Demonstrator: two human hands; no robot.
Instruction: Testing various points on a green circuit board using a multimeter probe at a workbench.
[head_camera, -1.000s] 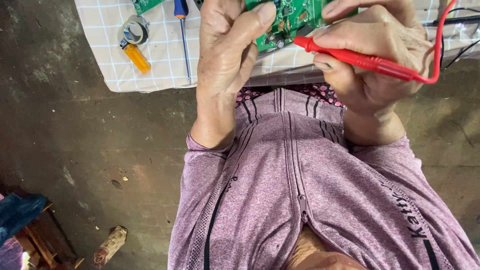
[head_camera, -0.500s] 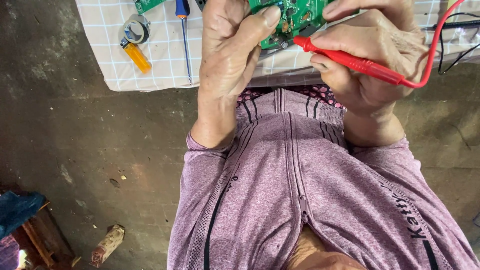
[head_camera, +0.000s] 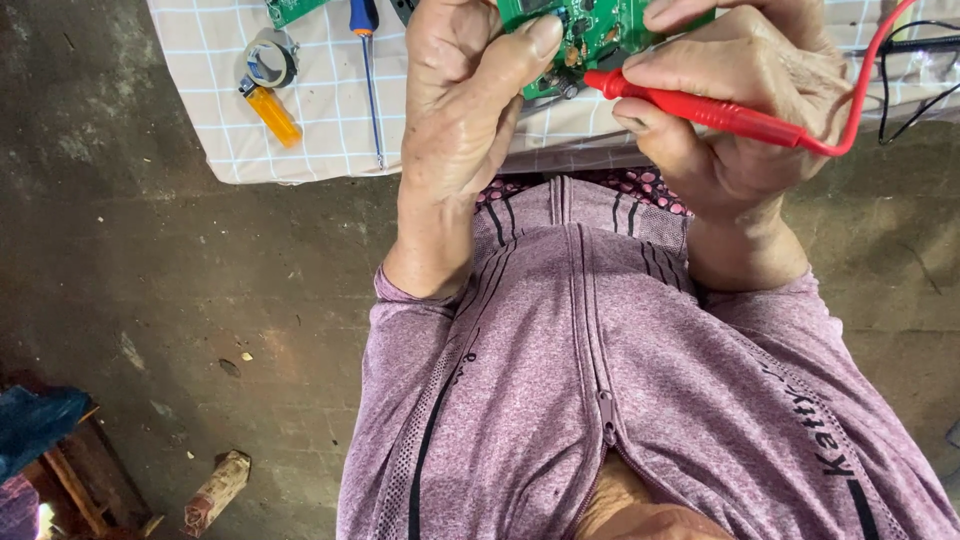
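Far left of the hands, bare concrete floor (head_camera: 150, 300), open and roomy. Nearer, on the checked cloth (head_camera: 320, 150) by its front edge: yellow lighter (head_camera: 272, 112), blue-handled screwdriver (head_camera: 368, 70). Left hand (head_camera: 465, 100) clasped around the green circuit board (head_camera: 590, 35), thumb on its face. Right hand (head_camera: 735, 110) pinching a red probe (head_camera: 700, 108), tip touching the board's near edge. Black wires (head_camera: 905, 70) beyond, right.

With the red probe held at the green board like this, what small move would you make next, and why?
Probably ease the red probe tip onto a solder point: the right hand holds it at the edge of the green board, which the left hand steadies, though contact isn't clearly visible.
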